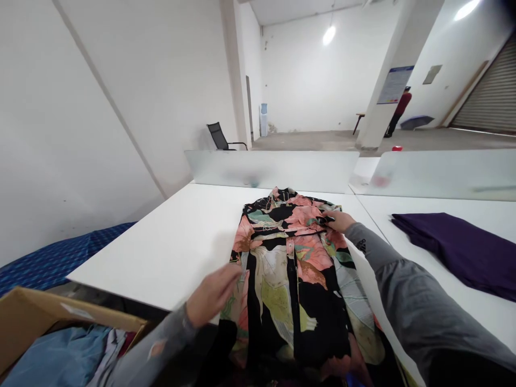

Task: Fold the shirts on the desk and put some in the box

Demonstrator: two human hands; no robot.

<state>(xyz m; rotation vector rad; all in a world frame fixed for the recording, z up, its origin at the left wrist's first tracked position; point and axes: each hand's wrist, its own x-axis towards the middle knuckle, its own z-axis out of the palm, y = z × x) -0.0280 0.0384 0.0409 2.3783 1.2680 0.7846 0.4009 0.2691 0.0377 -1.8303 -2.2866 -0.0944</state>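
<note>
Pinching a dark fold of the printed garment (276,269) between thumb and fingers of right hand (339,221), with barely any gap at the tips. Holding left hand (213,293) nearer and left of that grip, by the garment's left edge, with blurred, bunched fingers; cannot tell whether gripping cloth. Find white table (177,226) beneath and out to the left of the grip; purple cloth (459,250) to the right, past a seam; frosted partition (274,169) ahead. Lower left, note cardboard box (40,306) with clothes (60,355) inside. Beyond the partition, note black chair (219,137) ahead-left, pillar (371,126) and person in red top (402,105) ahead-right. Relative to right-hand grip: find garment spread mostly left and nearer, with collar (284,194) farther off, ahead-left.
</note>
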